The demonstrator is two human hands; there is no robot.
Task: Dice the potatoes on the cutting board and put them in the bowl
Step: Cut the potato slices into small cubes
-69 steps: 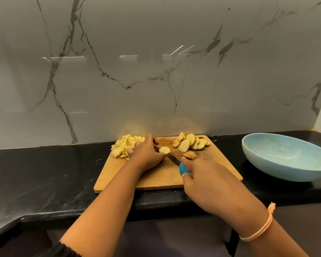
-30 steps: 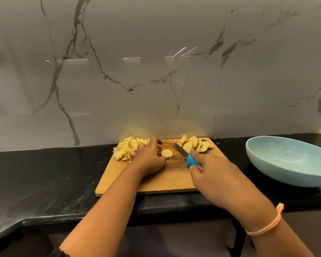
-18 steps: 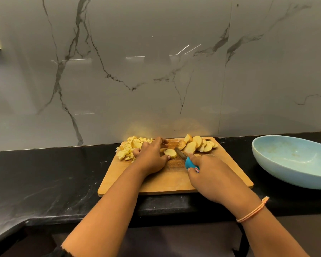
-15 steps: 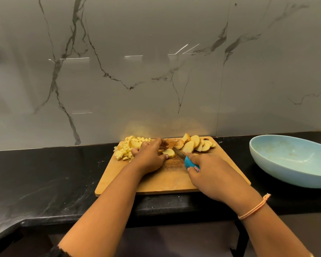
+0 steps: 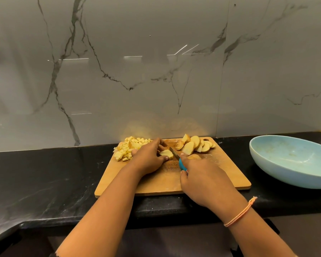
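Observation:
A wooden cutting board [image 5: 208, 175] lies on the black counter. My left hand [image 5: 149, 157] holds a potato slice [image 5: 167, 154] down at the board's middle, fingers curled over it. My right hand [image 5: 202, 176] grips a knife by its blue handle [image 5: 182, 165]; the blade [image 5: 174, 152] lies against the slice's right side. A pile of diced potato [image 5: 127, 147] sits at the board's far left corner. Several thick potato slices [image 5: 195, 146] lie at the far right corner. The light blue bowl [image 5: 293, 162] stands to the right of the board.
A grey marble wall [image 5: 156, 71] rises straight behind the board. The black counter [image 5: 44, 179] stretches to the left, and its front edge runs just below the board. A thin orange band circles my right wrist.
The knife blade has moved left from the slice pile to the slice under my left hand. My left hand stays on that slice. The view has shifted slightly.

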